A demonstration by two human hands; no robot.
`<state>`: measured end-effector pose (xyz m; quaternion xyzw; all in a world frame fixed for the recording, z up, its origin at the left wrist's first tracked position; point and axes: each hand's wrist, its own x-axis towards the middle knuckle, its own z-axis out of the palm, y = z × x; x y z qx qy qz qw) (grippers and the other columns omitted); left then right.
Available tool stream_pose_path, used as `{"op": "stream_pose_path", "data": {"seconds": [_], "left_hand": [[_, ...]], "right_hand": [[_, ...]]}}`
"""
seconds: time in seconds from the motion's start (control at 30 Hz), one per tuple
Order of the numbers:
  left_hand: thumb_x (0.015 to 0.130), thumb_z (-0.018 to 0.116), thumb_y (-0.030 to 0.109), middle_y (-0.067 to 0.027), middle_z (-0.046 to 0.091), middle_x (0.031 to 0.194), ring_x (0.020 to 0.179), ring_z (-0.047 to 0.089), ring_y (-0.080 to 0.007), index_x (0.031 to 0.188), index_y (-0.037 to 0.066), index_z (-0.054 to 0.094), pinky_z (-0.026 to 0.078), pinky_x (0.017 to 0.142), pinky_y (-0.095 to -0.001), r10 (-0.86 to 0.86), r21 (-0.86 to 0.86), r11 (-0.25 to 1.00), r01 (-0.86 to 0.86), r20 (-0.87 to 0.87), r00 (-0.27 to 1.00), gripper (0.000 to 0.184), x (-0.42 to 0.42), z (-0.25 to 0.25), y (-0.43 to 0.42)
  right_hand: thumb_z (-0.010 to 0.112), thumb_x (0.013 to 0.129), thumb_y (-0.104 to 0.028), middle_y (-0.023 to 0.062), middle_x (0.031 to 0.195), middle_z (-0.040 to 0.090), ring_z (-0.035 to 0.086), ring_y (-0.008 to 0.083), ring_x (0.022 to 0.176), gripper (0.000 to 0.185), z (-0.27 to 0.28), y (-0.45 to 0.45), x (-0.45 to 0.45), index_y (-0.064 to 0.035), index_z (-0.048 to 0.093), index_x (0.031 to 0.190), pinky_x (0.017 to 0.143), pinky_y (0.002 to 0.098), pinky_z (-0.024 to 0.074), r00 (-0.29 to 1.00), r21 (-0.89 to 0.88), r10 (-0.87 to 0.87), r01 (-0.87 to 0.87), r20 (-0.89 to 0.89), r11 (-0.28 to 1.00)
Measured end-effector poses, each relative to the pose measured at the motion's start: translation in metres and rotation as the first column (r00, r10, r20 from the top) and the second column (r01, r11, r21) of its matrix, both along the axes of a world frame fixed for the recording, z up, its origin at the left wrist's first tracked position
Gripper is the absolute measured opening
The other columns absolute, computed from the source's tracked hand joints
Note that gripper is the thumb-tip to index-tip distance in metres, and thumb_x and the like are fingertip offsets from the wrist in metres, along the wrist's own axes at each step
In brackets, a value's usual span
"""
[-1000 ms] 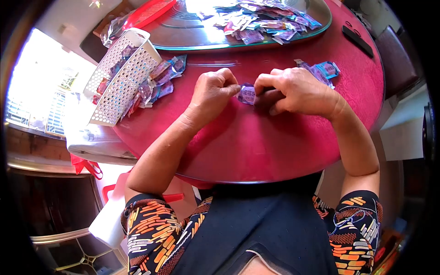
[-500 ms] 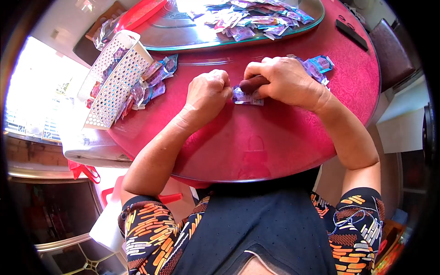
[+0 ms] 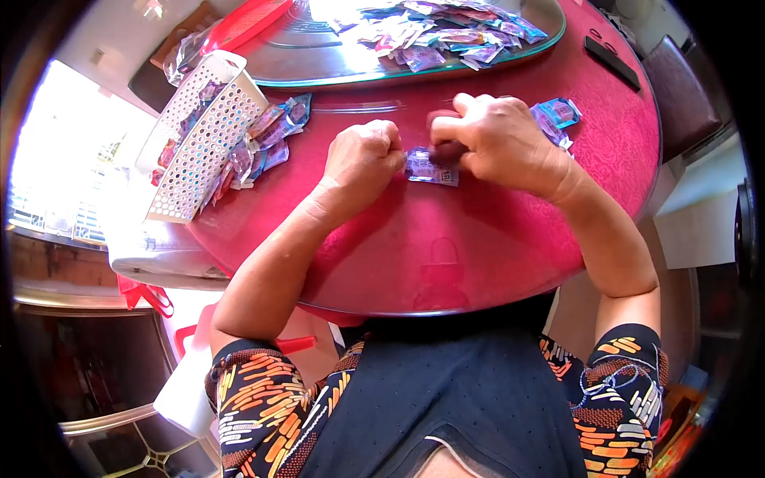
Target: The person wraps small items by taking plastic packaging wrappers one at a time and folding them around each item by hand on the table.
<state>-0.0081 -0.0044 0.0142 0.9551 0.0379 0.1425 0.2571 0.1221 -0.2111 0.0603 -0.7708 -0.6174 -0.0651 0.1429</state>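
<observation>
A small purple printed packet (image 3: 431, 174) lies on the red tabletop (image 3: 438, 255) between my hands. Closed into a fist, my left hand (image 3: 360, 165) pinches the packet's left edge. Just to the right, my right hand (image 3: 510, 143) grips a dark reddish-brown object (image 3: 449, 153), smeared by motion, above the packet's right half. Its kind I cannot make out. Beyond my right wrist sit more purple and blue packets (image 3: 559, 115), partly hidden by that hand.
At left, a white perforated basket (image 3: 203, 131) lies tipped with packets spilling out (image 3: 275, 135). Behind my hands, a glass turntable (image 3: 319, 76) bears a heap of packets (image 3: 446, 36) and a red tray (image 3: 247, 24). A black oblong object (image 3: 612, 62) lies at the far right.
My right hand has lifted slightly with the dark object, which now blurs and uncovers more of the packet. My left hand stays at the packet's edge.
</observation>
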Motion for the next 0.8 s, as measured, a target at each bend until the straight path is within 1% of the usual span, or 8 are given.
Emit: {"op": "stream_pose_path", "data": {"seconds": [0.03, 0.07, 0.17, 0.3, 0.47, 0.57, 0.67, 0.8], "left_hand": [[0.085, 0.073, 0.016, -0.0180, 0.073, 0.092, 0.090, 0.070, -0.0417, 0.089, 0.005, 0.070, 0.055, 0.077, -0.0509, 0.005, -0.019, 1.000, -0.005, -0.010, 1.000, 0.012, 0.001, -0.001, 0.001], [0.085, 0.072, 0.016, -0.0181, 0.073, 0.093, 0.091, 0.070, -0.0417, 0.089, 0.005, 0.070, 0.055, 0.077, -0.0508, 0.005, -0.040, 0.999, -0.006, -0.016, 1.000, 0.012, 0.003, -0.003, 0.002], [0.087, 0.070, 0.016, -0.0190, 0.073, 0.093, 0.093, 0.070, -0.0417, 0.090, 0.004, 0.070, 0.055, 0.078, -0.0515, 0.003, -0.035, 0.999, -0.004, -0.028, 1.000, 0.012, 0.004, -0.003, 0.006], [0.086, 0.075, 0.010, -0.0179, 0.067, 0.079, 0.072, 0.067, -0.0314, 0.086, -0.001, 0.066, 0.051, 0.068, -0.0427, -0.020, 0.027, 0.999, 0.019, 0.049, 0.999, 0.015, -0.001, 0.001, -0.002], [0.085, 0.075, 0.009, -0.0185, 0.067, 0.080, 0.073, 0.066, -0.0296, 0.088, -0.002, 0.066, 0.050, 0.068, -0.0409, -0.018, 0.003, 1.000, 0.018, -0.011, 1.000, 0.015, -0.005, 0.008, -0.003], [0.086, 0.075, 0.006, -0.0121, 0.066, 0.076, 0.071, 0.063, -0.0203, 0.089, -0.002, 0.067, 0.049, 0.067, -0.0367, -0.048, -0.068, 0.997, 0.044, -0.057, 0.997, 0.011, -0.004, 0.007, 0.002], [0.086, 0.075, 0.001, -0.0022, 0.064, 0.077, 0.072, 0.058, -0.0104, 0.091, 0.000, 0.070, 0.047, 0.065, -0.0302, -0.080, -0.307, 0.950, 0.057, -0.065, 0.995, 0.007, -0.005, 0.008, 0.007], [0.083, 0.073, -0.007, 0.0042, 0.061, 0.082, 0.075, 0.054, -0.0051, 0.097, 0.003, 0.072, 0.045, 0.067, -0.0242, -0.109, -0.490, 0.870, 0.046, -0.101, 0.989, 0.017, -0.010, 0.016, 0.012]], "right_hand": [[0.077, 0.088, -0.028, 0.0122, 0.096, 0.068, 0.073, 0.0351, 0.087, 0.020, -0.010, 0.005, -0.002, -0.0201, 0.074, 0.105, 0.074, 0.0507, 0.0572, 0.998, 0.154, 0.062, -0.064, 0.018, 0.986], [0.085, 0.075, -0.022, 0.0087, 0.088, 0.061, 0.067, 0.0320, 0.083, 0.033, -0.015, 0.010, -0.007, -0.0187, 0.074, 0.105, 0.072, 0.0468, 0.0546, 0.981, 0.265, 0.193, -0.179, -0.030, 0.948], [0.088, 0.074, -0.024, 0.0083, 0.087, 0.060, 0.066, 0.0311, 0.083, 0.034, -0.026, 0.013, -0.020, -0.0195, 0.075, 0.105, 0.073, 0.0445, 0.0539, 0.966, 0.202, 0.259, -0.258, 0.023, 0.945], [0.087, 0.073, -0.018, 0.0097, 0.087, 0.061, 0.067, 0.0314, 0.084, 0.028, -0.011, 0.002, -0.006, -0.0178, 0.076, 0.099, 0.071, 0.0458, 0.0518, 0.969, 0.053, 0.203, -0.197, -0.141, 0.979], [0.078, 0.069, -0.007, 0.0122, 0.091, 0.075, 0.073, 0.0337, 0.092, 0.034, 0.021, -0.007, 0.001, -0.0165, 0.080, 0.102, 0.079, 0.0446, 0.0566, 0.957, -0.192, 0.057, -0.115, -0.284, 0.975], [0.079, 0.063, -0.006, 0.0112, 0.093, 0.078, 0.074, 0.0306, 0.092, 0.041, 0.025, -0.011, 0.011, -0.0128, 0.078, 0.104, 0.081, 0.0437, 0.0564, 0.938, -0.251, 0.003, -0.096, -0.346, 0.963], [0.080, 0.062, -0.006, 0.0110, 0.093, 0.077, 0.074, 0.0301, 0.092, 0.043, 0.027, -0.012, 0.012, -0.0116, 0.078, 0.105, 0.081, 0.0430, 0.0564, 0.938, -0.258, -0.004, -0.091, -0.346, 0.962], [0.081, 0.065, -0.006, 0.0106, 0.089, 0.071, 0.069, 0.0322, 0.087, 0.034, 0.019, -0.014, 0.016, -0.0108, 0.075, 0.098, 0.079, 0.0435, 0.0521, 0.905, -0.213, 0.010, -0.111, -0.426, 0.971]]}}
